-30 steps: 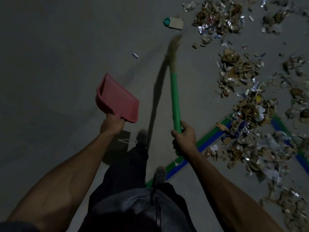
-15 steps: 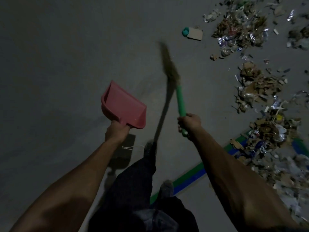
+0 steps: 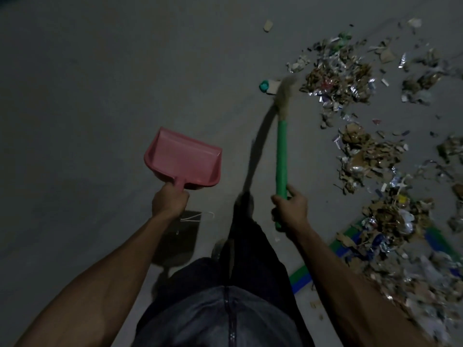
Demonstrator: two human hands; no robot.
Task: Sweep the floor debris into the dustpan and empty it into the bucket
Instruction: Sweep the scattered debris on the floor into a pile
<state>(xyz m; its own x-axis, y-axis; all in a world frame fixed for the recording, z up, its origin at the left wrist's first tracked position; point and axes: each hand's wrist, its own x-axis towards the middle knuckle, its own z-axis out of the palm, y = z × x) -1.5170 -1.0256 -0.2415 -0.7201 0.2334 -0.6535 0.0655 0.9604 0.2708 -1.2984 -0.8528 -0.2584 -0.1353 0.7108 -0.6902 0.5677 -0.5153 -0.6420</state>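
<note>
My left hand (image 3: 169, 199) grips the handle of a pink dustpan (image 3: 184, 157), held above the grey floor with its mouth facing away from me and nothing inside. My right hand (image 3: 292, 206) grips the green handle of a broom (image 3: 281, 151). The straw bristles (image 3: 284, 95) are blurred and reach the floor beside a teal-capped carton (image 3: 267, 86). Heaps of floor debris (image 3: 337, 83), cardboard scraps, foil and paper, lie to the right of the broom and run down the right side. No bucket is in view.
Green and blue tape strips (image 3: 300, 276) cross the floor at lower right, partly under debris (image 3: 390, 216). A white wire hanger (image 3: 198, 216) lies below the dustpan. My legs and a shoe (image 3: 244, 199) stand between my arms. A stray scrap (image 3: 268, 25) lies farther off.
The broom head swung left and then back right, now ending beside the teal-capped carton. The view shifted, bringing more of the debris heaps into sight. Both hands kept their grips.
</note>
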